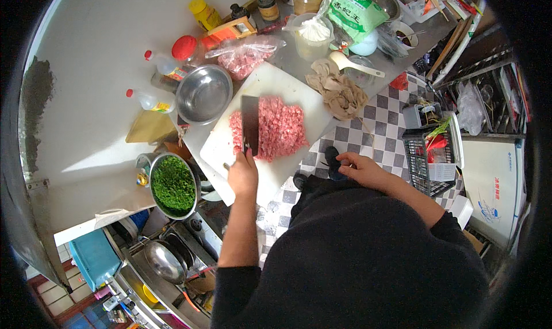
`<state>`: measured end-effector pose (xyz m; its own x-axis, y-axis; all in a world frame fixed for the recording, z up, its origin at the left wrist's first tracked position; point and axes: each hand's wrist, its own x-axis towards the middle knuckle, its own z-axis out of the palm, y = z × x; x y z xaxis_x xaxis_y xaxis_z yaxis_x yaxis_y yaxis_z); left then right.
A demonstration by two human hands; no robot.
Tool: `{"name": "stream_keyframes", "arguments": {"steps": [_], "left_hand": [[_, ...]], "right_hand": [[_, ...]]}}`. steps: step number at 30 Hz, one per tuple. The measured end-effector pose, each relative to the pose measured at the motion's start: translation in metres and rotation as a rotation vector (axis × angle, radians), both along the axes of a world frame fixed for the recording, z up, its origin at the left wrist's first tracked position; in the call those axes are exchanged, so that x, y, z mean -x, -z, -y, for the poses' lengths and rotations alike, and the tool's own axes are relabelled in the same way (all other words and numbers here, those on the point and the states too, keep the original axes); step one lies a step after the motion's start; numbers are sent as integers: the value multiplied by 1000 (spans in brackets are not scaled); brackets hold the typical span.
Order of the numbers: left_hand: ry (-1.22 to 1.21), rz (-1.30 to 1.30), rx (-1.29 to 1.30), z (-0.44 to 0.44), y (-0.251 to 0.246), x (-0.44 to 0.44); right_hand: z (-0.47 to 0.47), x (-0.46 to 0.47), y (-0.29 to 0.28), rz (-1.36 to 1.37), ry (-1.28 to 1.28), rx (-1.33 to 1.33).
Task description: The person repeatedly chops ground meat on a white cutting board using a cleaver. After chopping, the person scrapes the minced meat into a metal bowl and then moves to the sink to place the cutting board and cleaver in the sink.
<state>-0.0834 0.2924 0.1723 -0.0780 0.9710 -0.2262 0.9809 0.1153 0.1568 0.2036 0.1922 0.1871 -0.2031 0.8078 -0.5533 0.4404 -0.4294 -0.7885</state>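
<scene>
My left hand (243, 173) grips a cleaver (249, 126) by its handle. The dark blade lies across a spread of pink minced meat (282, 128), with a narrow strip of mince on its left and the larger part on its right. Under the meat is a white cutting board (302, 91), set at an angle on the counter. Off the board to the right, my right hand (362, 169) hangs in front of my waist, fingers loosely bent and nothing in them.
A steel bowl (204, 94) and a plastic bag of meat (246, 57) sit beyond the board. Chopped greens (174, 184) fill a metal bowl at left. Crumpled brown cloth (338, 89) and a white ladle (355, 65) lie right. A black crate (418, 156) stands on the checkered floor.
</scene>
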Motion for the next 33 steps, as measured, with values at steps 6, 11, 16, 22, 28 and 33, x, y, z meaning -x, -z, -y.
{"name": "stream_keyframes", "arguments": {"steps": [6, 11, 16, 22, 28, 33], "left_hand": [[25, -96, 59, 3, -3, 4], [-129, -59, 15, 21, 36, 23], [-159, -36, -60, 4, -8, 9], [-102, -95, -12, 10, 6, 21], [-93, -83, 40, 7, 24, 34], [-71, -7, 7, 4, 2, 44]], "right_hand": [[-15, -14, -9, 11, -125, 44], [-25, -33, -3, 14, -127, 64], [-37, -52, 7, 7, -103, 35], [-36, -45, 5, 77, -191, 32], [-31, -13, 4, 46, -176, 60], [-24, 11, -5, 75, -100, 52]]}}
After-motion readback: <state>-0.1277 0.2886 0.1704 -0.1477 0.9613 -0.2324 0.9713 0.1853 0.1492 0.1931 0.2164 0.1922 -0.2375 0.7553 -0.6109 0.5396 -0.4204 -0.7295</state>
